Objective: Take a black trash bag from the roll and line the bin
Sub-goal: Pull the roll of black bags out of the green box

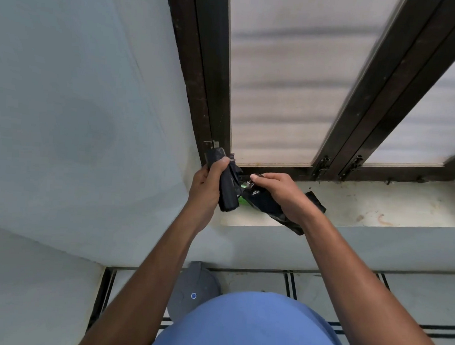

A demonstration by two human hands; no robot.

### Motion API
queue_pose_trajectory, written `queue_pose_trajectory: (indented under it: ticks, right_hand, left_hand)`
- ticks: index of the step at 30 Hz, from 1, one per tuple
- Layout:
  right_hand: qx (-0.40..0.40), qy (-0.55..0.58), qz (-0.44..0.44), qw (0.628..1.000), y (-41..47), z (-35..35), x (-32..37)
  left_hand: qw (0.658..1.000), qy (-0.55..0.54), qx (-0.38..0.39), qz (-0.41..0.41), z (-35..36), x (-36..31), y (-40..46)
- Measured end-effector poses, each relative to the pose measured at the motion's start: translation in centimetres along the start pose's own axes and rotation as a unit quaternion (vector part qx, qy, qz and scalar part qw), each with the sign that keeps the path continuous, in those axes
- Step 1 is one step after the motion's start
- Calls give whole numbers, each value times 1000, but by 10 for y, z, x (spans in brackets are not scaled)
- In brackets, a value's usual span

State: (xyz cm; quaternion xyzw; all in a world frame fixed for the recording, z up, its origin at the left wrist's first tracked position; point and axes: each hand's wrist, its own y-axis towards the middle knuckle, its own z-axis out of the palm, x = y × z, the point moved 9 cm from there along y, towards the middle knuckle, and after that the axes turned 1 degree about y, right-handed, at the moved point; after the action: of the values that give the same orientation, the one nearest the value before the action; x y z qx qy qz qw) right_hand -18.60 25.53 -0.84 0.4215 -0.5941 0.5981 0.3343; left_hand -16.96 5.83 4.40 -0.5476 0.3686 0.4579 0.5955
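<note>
Above the sill [379,205], the left hand [207,181] grips the roll [226,191] and the right hand [281,191] clamps its fingers on a bag [267,204] (seemingly not torn free). The bin [192,290], below the sill, is unlined.

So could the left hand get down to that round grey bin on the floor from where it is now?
Probably not right away. The left hand is up at the pale window sill, its grip full of the black plastic bag roll; the round grey bin sits far below, so bending is needed.
</note>
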Motion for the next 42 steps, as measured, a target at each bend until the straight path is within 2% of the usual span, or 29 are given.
queue_pose_trajectory:
  ticks: [4, 8, 11, 16, 20, 25, 30, 36, 42]
  right_hand:
    - [49, 34, -1, 998, -6, 1, 4]
    - [103, -56, -54, 992, -21, 7, 16]
    - [108, -64, -72, 989, -24, 11, 19]
    - [60, -30, -120, 990, -21, 9, 30]
    - [-13, 1, -125, 992, -3, 2, 19]
    - [-85, -103, -97, 986, 17, 8, 2]
    - [-172, -163, -125, 963, 8, 7, 13]
    - [-165, -151, -125, 967, 8, 23, 9]
    - [-191, -186, -131, 955, 4, 27, 14]
  left_hand:
    - [998, -43, -37, -36, -11, 14, 8]
    - [990, -116, -37, -65, -15, 25, 13]
    - [986, -150, -25, -70, -10, 29, 15]
    - [981, -164, -53, -87, -4, 35, 13]
    - [989, -131, -52, -51, 3, 33, 11]
    - [990, -114, -61, -51, 2, 34, 13]
    - [989, -115, -63, -66, 2, 37, 14]
    - [990, -107, -61, -75, -2, 38, 13]
    - [990, -90, -79, -74, -8, 39, 13]
